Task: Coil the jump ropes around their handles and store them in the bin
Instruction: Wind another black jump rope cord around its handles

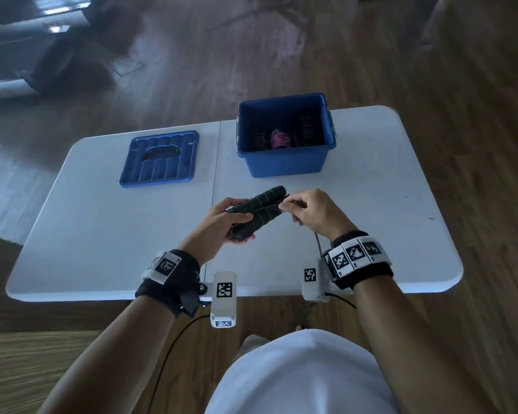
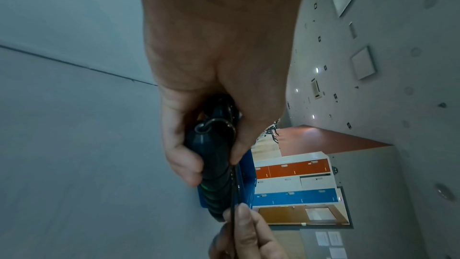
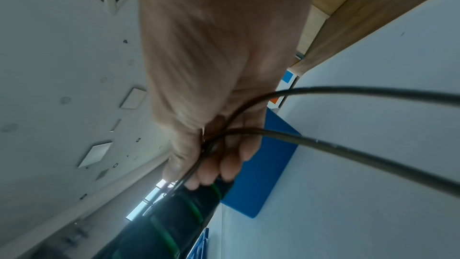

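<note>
My left hand (image 1: 232, 219) grips a pair of black jump-rope handles with green rings (image 1: 259, 207), held side by side above the white table (image 1: 102, 234). The same handles (image 2: 214, 164) fill its grasp in the left wrist view. Just to their right, my right hand (image 1: 307, 212) pinches the thin black rope (image 1: 271, 208) against the handles' far end. Two strands of rope (image 3: 348, 145) run from those fingers toward the right wrist camera. The open blue bin (image 1: 284, 162) stands beyond the hands, with a pink coiled rope (image 1: 280, 138) and dark handles inside.
The blue bin lid (image 1: 160, 158) lies flat at the table's back left. A wooden floor (image 1: 461, 115) surrounds the table. The table's near edge is at my wrists. Coloured lockers (image 2: 293, 182) show in the left wrist view.
</note>
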